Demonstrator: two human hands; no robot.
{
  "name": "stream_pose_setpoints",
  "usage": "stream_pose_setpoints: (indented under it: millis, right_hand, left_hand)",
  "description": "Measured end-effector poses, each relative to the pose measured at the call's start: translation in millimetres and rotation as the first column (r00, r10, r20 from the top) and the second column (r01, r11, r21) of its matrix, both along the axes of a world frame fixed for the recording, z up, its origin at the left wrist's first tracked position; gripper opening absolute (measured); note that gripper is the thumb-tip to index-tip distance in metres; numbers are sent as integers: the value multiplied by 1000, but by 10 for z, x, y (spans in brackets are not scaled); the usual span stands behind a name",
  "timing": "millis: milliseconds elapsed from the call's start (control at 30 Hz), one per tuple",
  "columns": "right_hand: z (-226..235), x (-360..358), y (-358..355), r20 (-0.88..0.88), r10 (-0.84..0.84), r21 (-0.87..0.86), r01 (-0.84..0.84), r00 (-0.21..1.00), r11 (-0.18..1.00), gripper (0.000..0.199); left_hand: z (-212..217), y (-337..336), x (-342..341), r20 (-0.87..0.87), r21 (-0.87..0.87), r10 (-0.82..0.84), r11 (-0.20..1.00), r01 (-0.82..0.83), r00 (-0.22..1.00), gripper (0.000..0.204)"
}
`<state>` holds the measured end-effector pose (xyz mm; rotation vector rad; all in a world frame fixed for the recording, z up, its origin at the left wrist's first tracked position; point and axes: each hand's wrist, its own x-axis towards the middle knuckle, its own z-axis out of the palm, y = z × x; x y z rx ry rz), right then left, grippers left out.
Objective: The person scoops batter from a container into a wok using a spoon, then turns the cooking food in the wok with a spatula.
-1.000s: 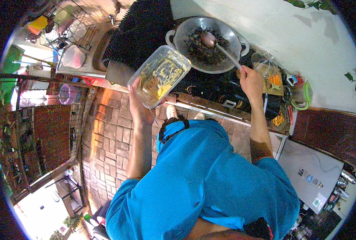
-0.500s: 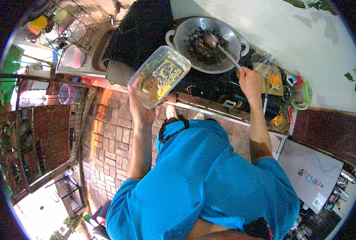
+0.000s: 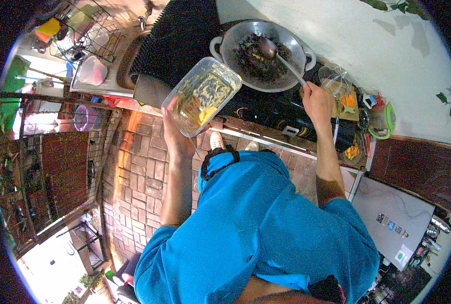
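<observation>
"Gripping what, exactly, on the right side?"

"The right hand (image 3: 317, 104) is curled around the near end of a long-handled ladle (image 3: 289, 66), whose bowl lies inside the grey metal wok (image 3: 297, 53). I'd judge that hold is chosen to spare the fingers from a pan that may be hot."

"And the left hand (image 3: 177, 124)?"

"It clasps a clear tub (image 3: 190, 90) by its near left end, thumb along the side wall; the fingers beneath are partly hidden. The open top faces up, probably so the yellow lumps (image 3: 207, 114) in the near part don't spill."

"Why hold it there, instead of resting it somewhere?"

"Closeness, I suppose: the tub is just beside the wok's near left edge. Whether the two touch, I can't tell from above."

"What's in the wok?"

"Dark bits (image 3: 248, 65) spread over the bottom, with a yellowish piece (image 3: 257, 55) just left of the ladle's bowl. The wok sits on the black stove (image 3: 261, 109), one handle to the left and one to the right, which seems handy for lifting with two hands."

"And the cutting board (image 3: 350, 114) farther right?"

"It bears orange pieces (image 3: 347, 101), beside a wire strainer (image 3: 332, 78). Likely they're put there to be within arm's length of the pan."
</observation>
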<state>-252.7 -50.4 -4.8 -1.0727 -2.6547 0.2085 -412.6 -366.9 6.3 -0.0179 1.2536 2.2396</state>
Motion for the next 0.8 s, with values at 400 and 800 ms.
stream_pose_setpoints:
  millis: [400, 800]
  right_hand:
    - [31, -12, -52, 36, 13, -19, -12, 999, 1000, 28]
    - [60, -23, -107, 20, 27, -13, -27, 999, 1000, 27]
  left_hand:
    - [-9, -13, 12, -2, -12, -8, 1000, 8, 1000, 67]
    - [20, -8, 18, -9, 31, 21, 999, -21, 1000, 71]
